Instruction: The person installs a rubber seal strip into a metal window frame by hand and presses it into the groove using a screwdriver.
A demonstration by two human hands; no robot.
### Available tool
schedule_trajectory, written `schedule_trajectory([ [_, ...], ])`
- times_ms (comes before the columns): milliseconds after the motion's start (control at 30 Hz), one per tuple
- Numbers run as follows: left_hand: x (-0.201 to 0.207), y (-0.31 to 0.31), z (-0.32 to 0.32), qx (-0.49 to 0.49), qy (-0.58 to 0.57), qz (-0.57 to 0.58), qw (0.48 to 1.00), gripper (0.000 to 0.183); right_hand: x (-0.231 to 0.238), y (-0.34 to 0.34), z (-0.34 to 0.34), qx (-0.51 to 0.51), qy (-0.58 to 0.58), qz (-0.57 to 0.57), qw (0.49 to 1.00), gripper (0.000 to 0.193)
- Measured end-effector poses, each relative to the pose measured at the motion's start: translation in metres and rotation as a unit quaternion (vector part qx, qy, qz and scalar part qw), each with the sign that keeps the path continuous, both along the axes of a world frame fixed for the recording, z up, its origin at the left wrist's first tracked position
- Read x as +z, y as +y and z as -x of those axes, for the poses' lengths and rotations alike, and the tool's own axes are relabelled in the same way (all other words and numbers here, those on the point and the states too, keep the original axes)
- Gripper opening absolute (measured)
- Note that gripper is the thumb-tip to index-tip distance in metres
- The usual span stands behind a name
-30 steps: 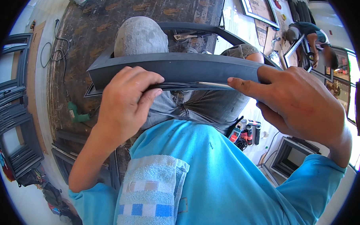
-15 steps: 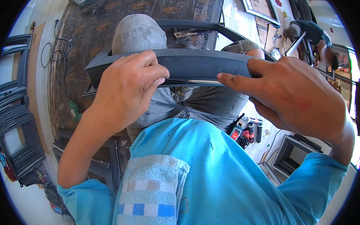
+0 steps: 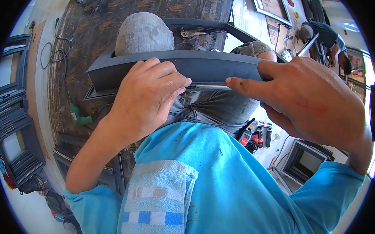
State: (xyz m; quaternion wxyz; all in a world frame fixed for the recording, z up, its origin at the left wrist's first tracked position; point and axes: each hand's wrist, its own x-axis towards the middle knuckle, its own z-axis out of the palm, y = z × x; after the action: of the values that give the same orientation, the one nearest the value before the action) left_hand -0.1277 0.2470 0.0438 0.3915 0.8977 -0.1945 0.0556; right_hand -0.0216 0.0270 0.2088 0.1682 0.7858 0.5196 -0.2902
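Note:
Across my lap rests a dark grey window frame point(image 3: 219, 67), its near bar running from side to side below my knees. My left hand point(image 3: 149, 95) is closed in a pinch at the bar's lower edge, on a thin black rubber strip point(image 3: 185, 118) that hangs in a loop over my lap. My right hand point(image 3: 311, 102) grips the right part of the same bar. Its index finger lies along the lower edge, pointing toward my left hand, and a shiny pale line shows between them. The fingertips of my right hand behind the bar are partly hidden.
A green power drill point(image 3: 81, 114) with a cord lies on the floor at left. Stacked dark frames point(image 3: 16, 127) stand farther left. Small tools point(image 3: 258, 135) lie beside my right thigh, near another frame point(image 3: 306, 160). A co-worker point(image 3: 327, 38) bends over at far right.
My left hand has slid rightward along the bar's lower edge, closer to my right index finger. The right hand keeps nearly the same place on the frame.

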Motion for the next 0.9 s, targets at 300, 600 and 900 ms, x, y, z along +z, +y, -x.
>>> schedule_trajectory([
  [300, -0.007, -0.008, 0.004, 0.025, -0.076, -0.027, 0.996, 0.034, 0.011, 0.040, -0.003, 0.017, 0.012, 0.087, 0.996, 0.041],
  [600, -0.017, -0.007, 0.005, 0.029, -0.108, -0.060, 0.992, 0.027, 0.021, 0.064, 0.030, 0.085, -0.100, 0.073, 0.989, 0.031],
  [900, -0.015, -0.021, 0.007, 0.065, -0.138, -0.079, 0.985, 0.021, 0.009, 0.040, 0.015, 0.089, -0.075, 0.095, 0.989, 0.040],
])
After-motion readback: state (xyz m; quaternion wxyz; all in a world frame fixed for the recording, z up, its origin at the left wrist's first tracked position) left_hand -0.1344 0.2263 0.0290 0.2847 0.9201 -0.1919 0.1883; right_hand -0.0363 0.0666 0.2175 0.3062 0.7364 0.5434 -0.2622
